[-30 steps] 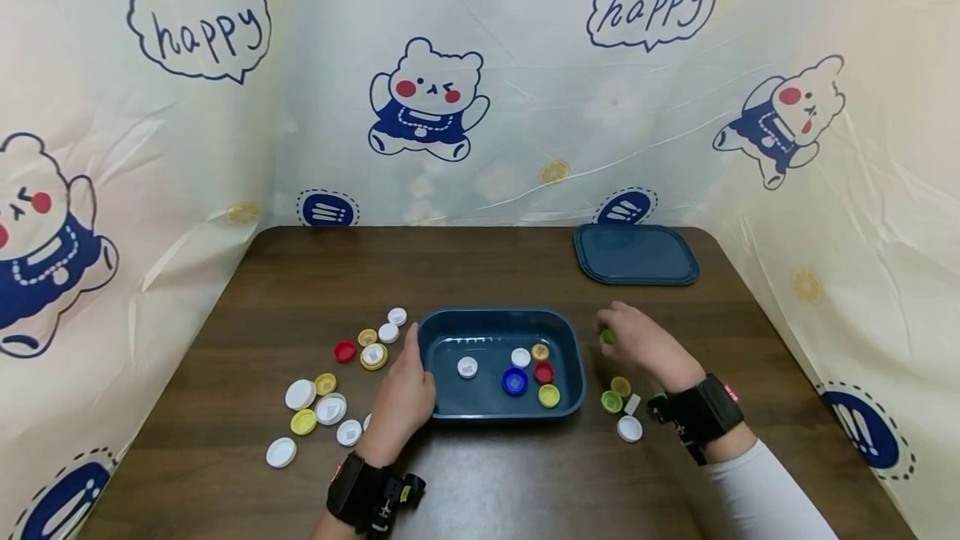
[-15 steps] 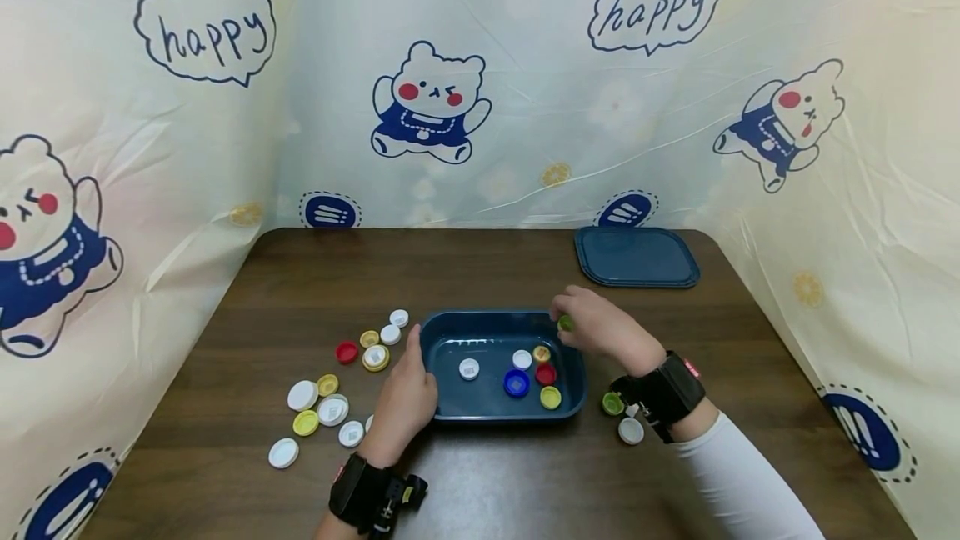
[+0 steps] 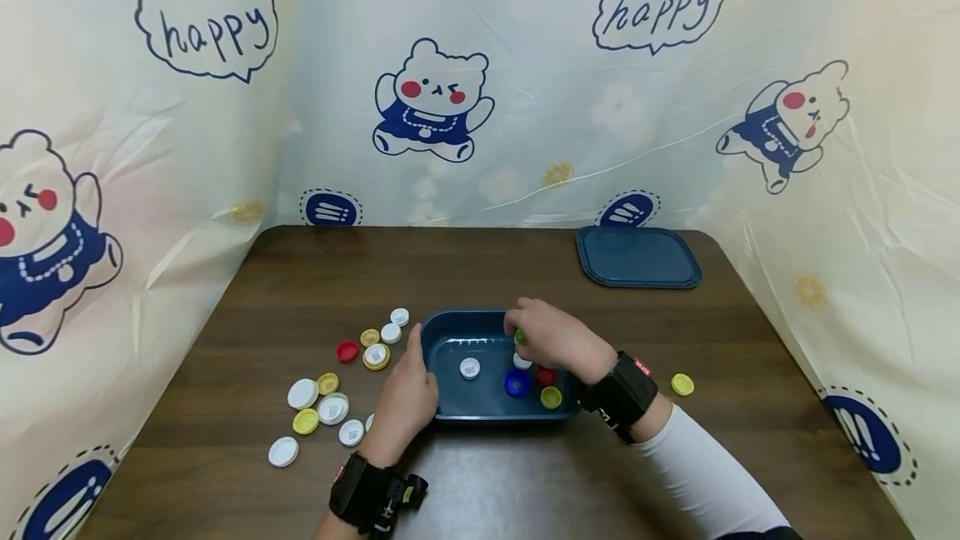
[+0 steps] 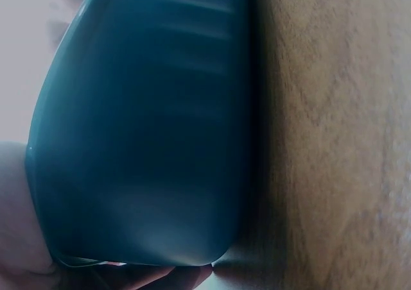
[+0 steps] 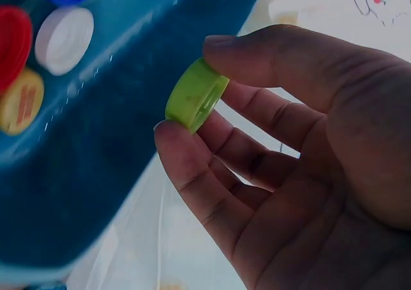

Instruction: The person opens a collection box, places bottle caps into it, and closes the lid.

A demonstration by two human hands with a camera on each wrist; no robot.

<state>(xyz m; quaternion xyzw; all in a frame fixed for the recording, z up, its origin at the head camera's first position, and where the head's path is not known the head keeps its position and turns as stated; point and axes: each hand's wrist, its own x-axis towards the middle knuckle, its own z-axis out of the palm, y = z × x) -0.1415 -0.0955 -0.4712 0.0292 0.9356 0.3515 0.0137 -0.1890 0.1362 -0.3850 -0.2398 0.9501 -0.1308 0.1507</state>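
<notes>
My right hand [image 3: 558, 338] pinches a green bottle cap [image 5: 198, 96] between thumb and fingertip, over the far side of the blue tray [image 3: 450, 407]. My left hand [image 3: 405, 390] grips the tray at its left end, with fingers along the outer wall; the left wrist view shows the tray's wall [image 4: 141, 123] close up. Inside the tray lie a white cap [image 3: 469, 368], a blue cap [image 3: 517, 383], a yellow cap [image 3: 551, 397], a red cap [image 5: 13, 46], another white cap [image 5: 64, 40] and an orange-yellow cap [image 5: 22, 102]. Part of this group is hidden behind my right hand in the head view.
Several white, yellow and red caps lie left of the tray, among them a red cap [image 3: 347, 351] and a white cap [image 3: 282, 452]. One yellow cap [image 3: 682, 384] lies to the right, near my sleeve. A flat blue tray [image 3: 637, 257] sits at the back right.
My right hand has carried the green cap leftward from the right of the tray to over it. The left hand stays at the tray's left end.
</notes>
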